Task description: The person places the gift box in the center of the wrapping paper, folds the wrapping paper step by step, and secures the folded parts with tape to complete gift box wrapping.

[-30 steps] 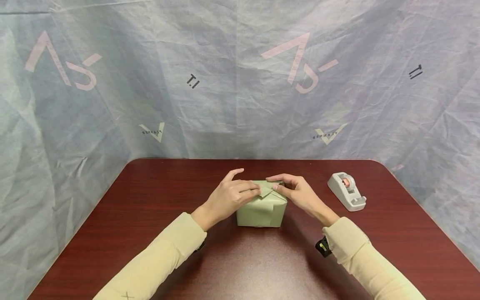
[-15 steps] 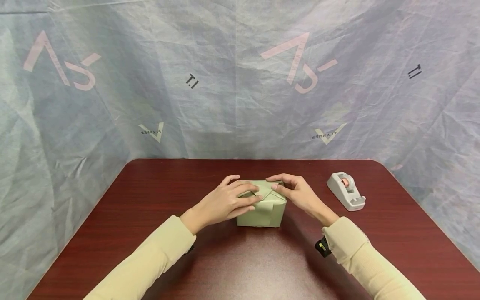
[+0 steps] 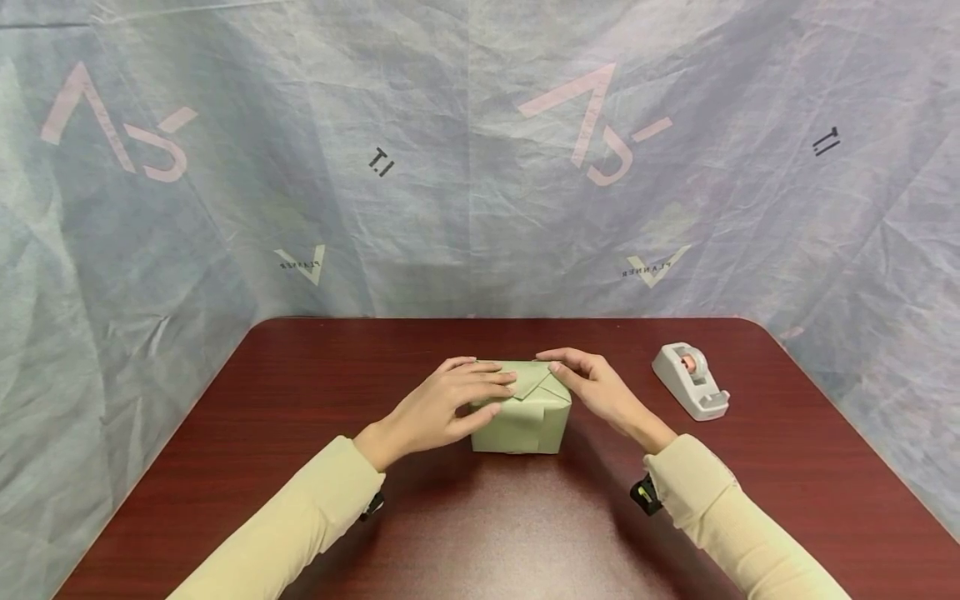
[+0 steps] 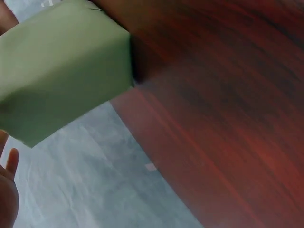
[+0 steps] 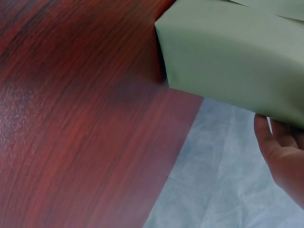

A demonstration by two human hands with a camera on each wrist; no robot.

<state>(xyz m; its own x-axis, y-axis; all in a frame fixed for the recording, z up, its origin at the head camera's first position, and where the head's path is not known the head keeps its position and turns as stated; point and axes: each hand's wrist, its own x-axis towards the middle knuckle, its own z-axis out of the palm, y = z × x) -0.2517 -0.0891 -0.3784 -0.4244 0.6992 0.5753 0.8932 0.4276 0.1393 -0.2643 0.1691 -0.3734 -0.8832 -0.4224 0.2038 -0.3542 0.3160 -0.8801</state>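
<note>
A box wrapped in pale green paper (image 3: 513, 431) stands on the table, its folded paper flaps meeting in a diagonal seam on top. My left hand (image 3: 431, 408) lies over the left part of the top, fingers extended and spread across the paper. At the top right, my right hand (image 3: 603, 390) grips the box, thumb on the upper face and fingers toward the back edge. In the right wrist view, fingertips (image 5: 262, 124) reach the edge of the wrapped box (image 5: 228, 61). The left wrist view shows a smooth side of the box (image 4: 71, 80).
A white tape dispenser (image 3: 691, 383) with a roll in it stands to the right, beyond the right hand. The dark red wooden table (image 3: 315, 375) ends at a grey cloth backdrop (image 3: 420, 250) behind and at both sides.
My left hand has shifted left from the middle of the box's top, and its fingers have flattened out, uncovering more of the folded flap. The right hand stays nearly in place.
</note>
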